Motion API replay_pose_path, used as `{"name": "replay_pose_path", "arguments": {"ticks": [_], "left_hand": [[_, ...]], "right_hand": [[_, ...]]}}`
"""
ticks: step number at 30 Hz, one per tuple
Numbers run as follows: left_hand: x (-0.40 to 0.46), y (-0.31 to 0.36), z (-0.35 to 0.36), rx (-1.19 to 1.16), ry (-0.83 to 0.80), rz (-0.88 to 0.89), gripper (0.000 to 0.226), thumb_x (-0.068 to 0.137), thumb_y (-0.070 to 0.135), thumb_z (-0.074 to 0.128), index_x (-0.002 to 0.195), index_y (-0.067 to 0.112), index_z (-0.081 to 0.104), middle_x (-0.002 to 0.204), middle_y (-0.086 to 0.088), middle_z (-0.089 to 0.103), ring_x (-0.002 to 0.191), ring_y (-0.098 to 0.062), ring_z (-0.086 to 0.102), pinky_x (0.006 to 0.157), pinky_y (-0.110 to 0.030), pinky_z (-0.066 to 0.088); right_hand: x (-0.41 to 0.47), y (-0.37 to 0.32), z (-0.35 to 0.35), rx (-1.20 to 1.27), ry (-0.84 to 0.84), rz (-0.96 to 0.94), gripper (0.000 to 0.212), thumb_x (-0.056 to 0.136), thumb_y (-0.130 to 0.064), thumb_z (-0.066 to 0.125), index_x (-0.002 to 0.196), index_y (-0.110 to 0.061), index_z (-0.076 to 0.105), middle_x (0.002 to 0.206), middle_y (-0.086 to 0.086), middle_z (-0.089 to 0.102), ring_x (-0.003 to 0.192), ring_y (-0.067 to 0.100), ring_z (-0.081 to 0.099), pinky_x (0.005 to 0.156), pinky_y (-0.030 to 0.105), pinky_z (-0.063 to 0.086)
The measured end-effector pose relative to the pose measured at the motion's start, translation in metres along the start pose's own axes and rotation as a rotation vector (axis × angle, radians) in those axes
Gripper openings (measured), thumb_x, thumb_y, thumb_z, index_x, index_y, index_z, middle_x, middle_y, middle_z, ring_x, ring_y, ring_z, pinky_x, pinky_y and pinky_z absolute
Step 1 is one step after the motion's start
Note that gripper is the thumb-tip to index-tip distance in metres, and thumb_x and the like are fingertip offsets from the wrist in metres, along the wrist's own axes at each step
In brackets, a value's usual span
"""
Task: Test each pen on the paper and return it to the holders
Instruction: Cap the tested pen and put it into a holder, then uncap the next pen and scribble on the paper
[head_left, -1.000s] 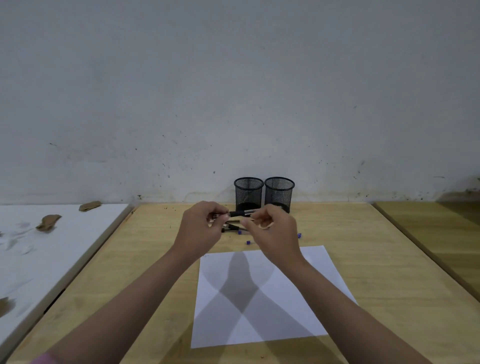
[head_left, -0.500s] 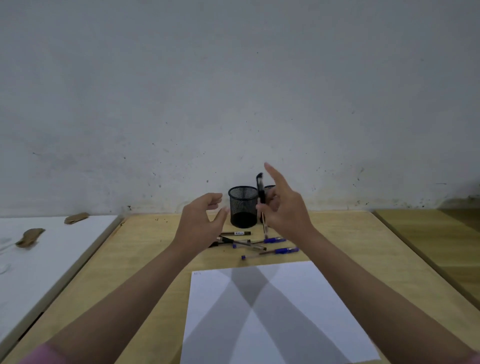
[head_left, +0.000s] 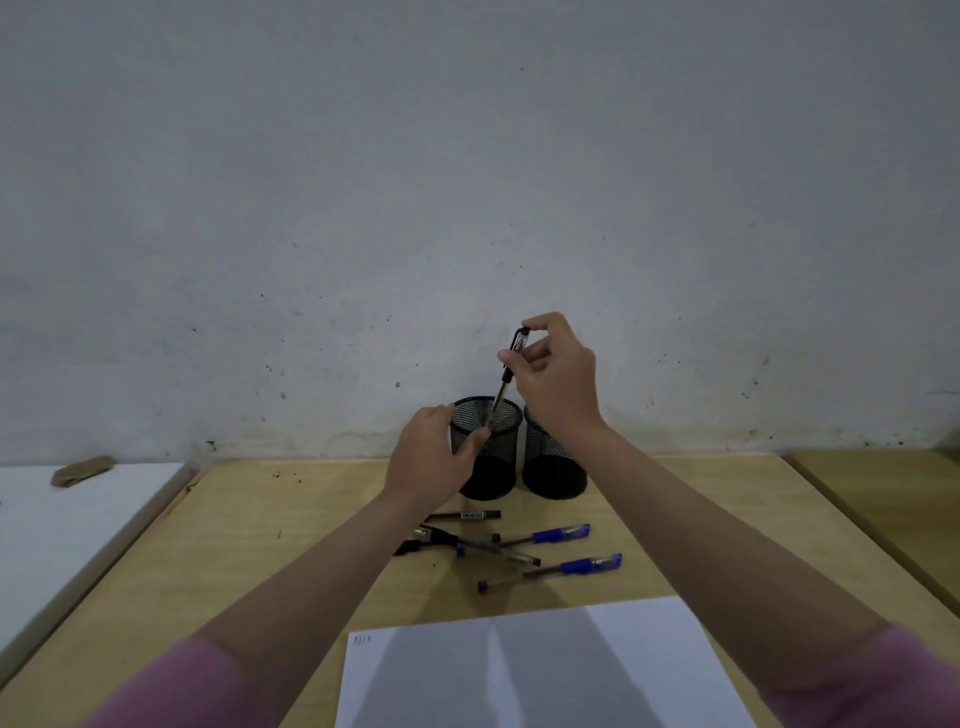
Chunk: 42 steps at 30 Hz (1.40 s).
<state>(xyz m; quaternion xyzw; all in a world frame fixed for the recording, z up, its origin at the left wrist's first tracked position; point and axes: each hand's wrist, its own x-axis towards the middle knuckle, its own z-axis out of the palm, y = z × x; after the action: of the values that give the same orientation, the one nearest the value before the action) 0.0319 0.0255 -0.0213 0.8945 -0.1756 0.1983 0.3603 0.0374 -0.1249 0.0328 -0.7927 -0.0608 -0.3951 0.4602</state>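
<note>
Two black mesh holders stand side by side at the table's far edge, the left holder (head_left: 493, 457) and the right holder (head_left: 553, 467). My right hand (head_left: 553, 376) pinches the capped top of a black pen (head_left: 506, 382), which hangs nearly upright with its lower end inside the left holder's mouth. My left hand (head_left: 431, 460) grips the left holder's side near the rim. Several pens (head_left: 511, 545), black and blue-capped, lie loose on the table in front of the holders. A white paper (head_left: 545, 670) with a small scribble at its top left corner lies nearest me.
The wooden table (head_left: 291, 545) ends at a scuffed grey wall. A white board (head_left: 67, 530) with a brown scrap (head_left: 80, 471) adjoins it on the left. Another wooden surface (head_left: 893, 499) lies to the right.
Both hands moved forward from over the paper to the holders. My right hand turned the black pen upright and lowered its tip into the left holder; my left hand let go of the pen and took the holder.
</note>
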Motion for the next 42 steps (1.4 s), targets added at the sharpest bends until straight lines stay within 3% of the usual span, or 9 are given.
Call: {"name": "replay_pose_path", "arguments": {"ticks": [4,11,15,18,23,27,32,36,42], "left_hand": [[0.004,-0.011,0.011,0.024,0.014,-0.012,0.039,0.086,0.044,0.055,0.085,0.006,0.061,0.083,-0.008,0.062,0.082,-0.023,0.058,0.067,-0.026,0.042],[0.001,-0.003,0.006,-0.025,0.028,-0.022,0.041,0.085,0.031,0.063,0.098,-0.008,0.063,0.1,-0.023,0.066,0.097,-0.033,0.06,0.081,-0.032,0.045],[-0.002,-0.004,0.001,0.002,-0.017,-0.035,0.045,0.088,0.034,0.058,0.11,-0.006,0.057,0.109,-0.022,0.063,0.105,-0.033,0.056,0.086,-0.036,0.044],[-0.017,-0.01,-0.008,0.03,-0.054,-0.06,0.057,0.088,0.039,0.055,0.128,-0.001,0.047,0.13,-0.018,0.054,0.123,-0.031,0.047,0.099,-0.036,0.038],[-0.066,-0.027,-0.041,0.068,-0.101,-0.065,0.053,0.088,0.036,0.056,0.13,0.005,0.047,0.135,-0.013,0.051,0.127,-0.027,0.044,0.103,-0.034,0.034],[-0.118,-0.038,-0.068,0.114,-0.167,-0.037,0.05,0.089,0.033,0.056,0.132,0.01,0.047,0.139,-0.008,0.047,0.13,-0.024,0.04,0.106,-0.034,0.03],[-0.17,-0.06,-0.09,0.214,-0.228,-0.062,0.056,0.086,0.045,0.038,0.131,0.013,0.049,0.14,-0.007,0.048,0.129,-0.025,0.042,0.106,-0.037,0.033],[-0.187,-0.073,-0.089,0.278,-0.275,-0.076,0.072,0.076,0.057,0.025,0.128,0.015,0.052,0.14,-0.006,0.048,0.126,-0.025,0.045,0.106,-0.044,0.035],[-0.187,-0.075,-0.086,0.265,-0.232,-0.086,0.065,0.076,0.054,0.029,0.12,0.017,0.058,0.135,-0.002,0.053,0.12,-0.024,0.049,0.101,-0.045,0.04]], "right_hand": [[-0.006,0.018,0.014,-0.03,-0.075,0.041,0.031,0.081,-0.014,0.072,0.108,-0.007,0.058,0.064,-0.005,0.058,0.059,0.009,0.059,0.06,0.016,0.048],[-0.013,0.032,0.019,-0.218,-0.173,0.064,0.032,0.085,-0.008,0.063,0.115,0.003,0.062,0.094,0.017,0.063,0.087,0.028,0.063,0.083,0.039,0.052],[-0.022,0.022,0.011,-0.242,-0.125,0.107,0.045,0.087,-0.01,0.061,0.13,0.001,0.051,0.115,0.017,0.052,0.103,0.024,0.055,0.085,0.026,0.043],[-0.041,0.008,0.006,-0.266,-0.146,0.057,0.026,0.086,-0.01,0.061,0.111,-0.003,0.065,0.106,0.014,0.057,0.093,0.022,0.056,0.076,0.021,0.038],[-0.083,-0.006,0.006,-0.24,-0.234,0.024,0.009,0.081,-0.009,0.064,0.083,-0.008,0.072,0.081,0.008,0.068,0.078,0.023,0.062,0.074,0.041,0.054],[-0.116,-0.012,0.005,-0.243,-0.361,0.116,0.011,0.079,-0.009,0.064,0.082,-0.011,0.074,0.073,0.002,0.069,0.072,0.017,0.062,0.076,0.04,0.055],[-0.14,-0.01,0.003,-0.431,-0.525,0.132,0.018,0.082,-0.012,0.063,0.096,-0.013,0.073,0.092,0.004,0.071,0.092,0.021,0.061,0.082,0.039,0.053],[-0.148,-0.006,0.003,-0.538,-0.501,0.16,0.022,0.084,-0.016,0.064,0.106,-0.016,0.071,0.102,0.004,0.069,0.097,0.021,0.059,0.084,0.038,0.052],[-0.15,-0.002,0.011,-0.576,-0.502,0.166,0.01,0.083,-0.018,0.067,0.09,-0.019,0.074,0.095,0.005,0.067,0.091,0.021,0.059,0.083,0.038,0.052]]}}
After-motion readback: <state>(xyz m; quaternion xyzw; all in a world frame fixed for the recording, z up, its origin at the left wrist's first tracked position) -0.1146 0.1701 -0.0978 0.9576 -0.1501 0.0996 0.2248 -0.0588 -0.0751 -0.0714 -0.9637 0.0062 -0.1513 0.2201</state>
